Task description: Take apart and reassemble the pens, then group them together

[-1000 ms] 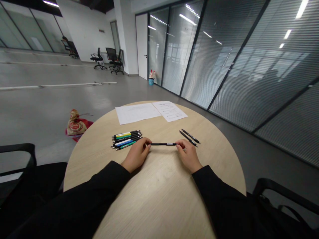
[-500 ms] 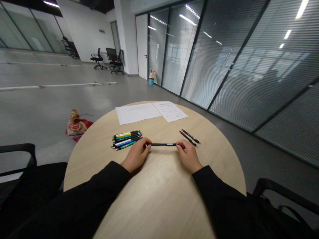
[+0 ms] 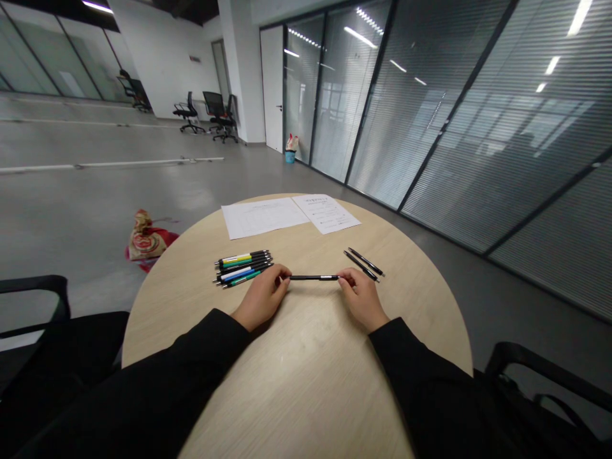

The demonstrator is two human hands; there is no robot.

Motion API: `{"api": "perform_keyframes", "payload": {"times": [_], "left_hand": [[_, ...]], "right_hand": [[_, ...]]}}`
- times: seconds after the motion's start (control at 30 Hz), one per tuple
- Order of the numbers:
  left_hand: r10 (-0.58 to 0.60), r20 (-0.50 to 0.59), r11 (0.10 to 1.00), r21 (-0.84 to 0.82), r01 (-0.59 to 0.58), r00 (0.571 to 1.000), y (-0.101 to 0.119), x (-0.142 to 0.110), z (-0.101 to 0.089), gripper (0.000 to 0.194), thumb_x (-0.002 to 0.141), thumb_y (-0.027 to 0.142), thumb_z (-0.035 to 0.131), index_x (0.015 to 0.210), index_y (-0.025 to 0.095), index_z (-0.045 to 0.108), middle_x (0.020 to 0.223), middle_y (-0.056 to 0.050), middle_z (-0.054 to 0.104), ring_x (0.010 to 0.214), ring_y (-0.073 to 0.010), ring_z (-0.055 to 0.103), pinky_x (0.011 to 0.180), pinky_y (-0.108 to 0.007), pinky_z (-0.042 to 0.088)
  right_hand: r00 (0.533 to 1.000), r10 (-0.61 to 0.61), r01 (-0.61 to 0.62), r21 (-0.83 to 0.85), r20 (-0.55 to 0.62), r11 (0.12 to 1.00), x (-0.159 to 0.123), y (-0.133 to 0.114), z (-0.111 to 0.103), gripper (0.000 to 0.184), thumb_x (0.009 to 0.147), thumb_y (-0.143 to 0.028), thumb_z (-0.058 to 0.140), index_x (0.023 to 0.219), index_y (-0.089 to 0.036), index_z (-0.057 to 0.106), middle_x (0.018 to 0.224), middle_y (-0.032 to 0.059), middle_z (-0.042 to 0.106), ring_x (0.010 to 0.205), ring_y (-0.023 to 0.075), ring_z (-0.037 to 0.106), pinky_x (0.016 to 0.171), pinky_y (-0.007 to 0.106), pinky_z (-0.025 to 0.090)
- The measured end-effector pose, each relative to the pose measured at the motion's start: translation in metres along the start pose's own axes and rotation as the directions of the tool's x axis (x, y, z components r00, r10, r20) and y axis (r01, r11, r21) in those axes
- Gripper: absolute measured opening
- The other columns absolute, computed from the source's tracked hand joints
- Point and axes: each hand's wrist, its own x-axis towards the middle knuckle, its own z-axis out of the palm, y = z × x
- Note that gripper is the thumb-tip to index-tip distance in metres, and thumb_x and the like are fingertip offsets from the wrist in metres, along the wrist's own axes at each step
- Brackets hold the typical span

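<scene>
A black pen with a pale band towards its right end lies level between my two hands. My left hand pinches its left end, and my right hand pinches the other end. Just beyond my left hand is a bundle of several pens, black, yellow, green and blue, laid side by side; my fingers hide a few of their ends. Past my right hand, two black pens rest slantwise, nearly parallel to each other.
Two printed paper sheets lie at the far side of the round wooden table. Black chair armrests flank the table. A tied bag sits on the floor to the left. Glass partitions run along the right.
</scene>
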Motion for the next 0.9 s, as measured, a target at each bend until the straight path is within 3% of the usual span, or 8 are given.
{"api": "perform_keyframes", "payload": {"times": [0.9], "left_hand": [[0.001,-0.012,1.000,0.010,-0.001,1.000,-0.0028,0.0000,0.0008,0.014,0.092,0.028,0.050,0.097,0.019,0.061,0.088,-0.004,0.065,0.077,-0.0190,0.058,0.072,-0.032,0.047]], "right_hand": [[1.000,-0.004,0.004,0.005,0.021,1.000,-0.0001,0.0003,-0.0006,0.014,0.091,-0.024,0.054,0.088,-0.019,0.067,0.082,0.0041,0.069,0.076,0.0195,0.062,0.068,0.030,0.046]]}}
